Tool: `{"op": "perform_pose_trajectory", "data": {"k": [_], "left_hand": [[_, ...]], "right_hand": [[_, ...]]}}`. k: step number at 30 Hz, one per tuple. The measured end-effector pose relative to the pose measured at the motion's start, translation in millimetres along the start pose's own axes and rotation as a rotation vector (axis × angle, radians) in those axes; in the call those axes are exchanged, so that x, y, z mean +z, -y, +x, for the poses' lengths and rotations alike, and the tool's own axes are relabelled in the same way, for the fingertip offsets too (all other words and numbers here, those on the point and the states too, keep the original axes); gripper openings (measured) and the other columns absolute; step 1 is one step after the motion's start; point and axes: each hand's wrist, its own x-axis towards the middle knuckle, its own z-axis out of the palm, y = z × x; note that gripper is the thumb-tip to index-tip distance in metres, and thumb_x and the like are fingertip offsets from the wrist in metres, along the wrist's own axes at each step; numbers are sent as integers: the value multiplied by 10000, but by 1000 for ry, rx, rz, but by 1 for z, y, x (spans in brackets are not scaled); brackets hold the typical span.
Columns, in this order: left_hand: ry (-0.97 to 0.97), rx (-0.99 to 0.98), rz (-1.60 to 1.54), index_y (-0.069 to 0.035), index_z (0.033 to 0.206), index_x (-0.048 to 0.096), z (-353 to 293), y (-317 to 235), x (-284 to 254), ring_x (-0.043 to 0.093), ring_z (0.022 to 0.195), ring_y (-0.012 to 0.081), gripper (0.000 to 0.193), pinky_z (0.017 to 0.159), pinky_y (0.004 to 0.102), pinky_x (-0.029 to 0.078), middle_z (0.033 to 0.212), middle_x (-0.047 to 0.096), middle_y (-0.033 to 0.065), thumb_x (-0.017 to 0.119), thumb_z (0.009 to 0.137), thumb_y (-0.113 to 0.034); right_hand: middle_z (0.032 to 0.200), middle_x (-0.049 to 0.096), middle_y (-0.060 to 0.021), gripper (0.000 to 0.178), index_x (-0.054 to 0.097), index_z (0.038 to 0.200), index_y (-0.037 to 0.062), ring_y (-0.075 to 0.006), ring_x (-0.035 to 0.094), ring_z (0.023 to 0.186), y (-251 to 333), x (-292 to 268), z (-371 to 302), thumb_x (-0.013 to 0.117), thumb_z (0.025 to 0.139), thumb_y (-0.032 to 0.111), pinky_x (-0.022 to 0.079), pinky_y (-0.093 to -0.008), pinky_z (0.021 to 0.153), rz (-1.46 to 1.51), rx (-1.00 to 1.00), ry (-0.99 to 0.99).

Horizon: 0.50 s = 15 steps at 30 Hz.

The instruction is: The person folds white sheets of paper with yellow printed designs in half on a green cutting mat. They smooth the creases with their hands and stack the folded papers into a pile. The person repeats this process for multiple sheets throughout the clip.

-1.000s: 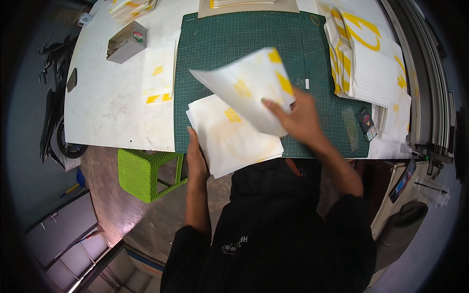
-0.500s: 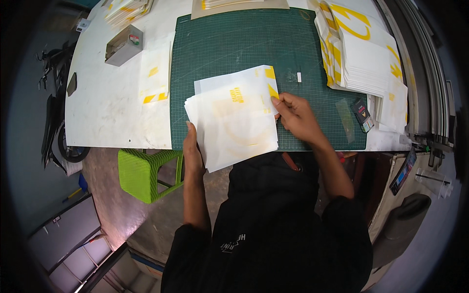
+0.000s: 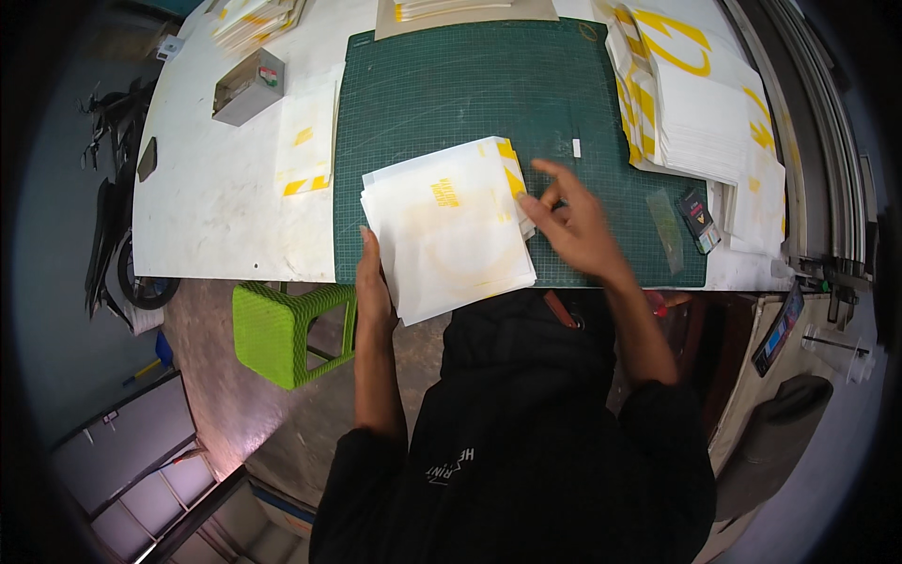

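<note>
A stack of thin white printed sheets, somewhat see-through with yellow print and a yellow-striped right edge, is held tilted over the near edge of the green cutting mat. My left hand grips its left side, thumb up along the edge and fingers hidden beneath. At the right edge is my right hand, its index finger lifted and spread from the thumb. The thumb tip is beside the striped corner; whether it touches cannot be made out.
Piles of yellow-printed white sheets stand at the right, with a small dark box nearby. A grey box and a flat printed sheet lie left of the mat. A green stool stands below the table edge.
My right hand has let go of the striped corner, and its index finger has lifted away. The top sheet now lies more evenly over the stack; my left hand keeps its hold.
</note>
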Motion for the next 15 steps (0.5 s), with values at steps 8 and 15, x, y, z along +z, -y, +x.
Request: {"op": "perform_pose_trajectory", "data": {"k": [8,15], "left_hand": [[53,159,278,70,1238,630,3,11,-10,698,991,170,375,858,310,548,1093,741,129,736,983,-184],[203,536,242,65,1248,616,-22,-19,21,687,1028,181,386,936,320,533,1134,732,138,777,939,-102]], "right_hand": [[949,627,-67,736,500,1443,-54,-97,578,782,-18,-19,-16,844,887,284,491,-254,669,71,131,-69],[1529,434,-202,1138,240,1602,-48,-249,455,1407,-23,-23,-28,928,759,285,419,-403,1115,700,-71,173]]}}
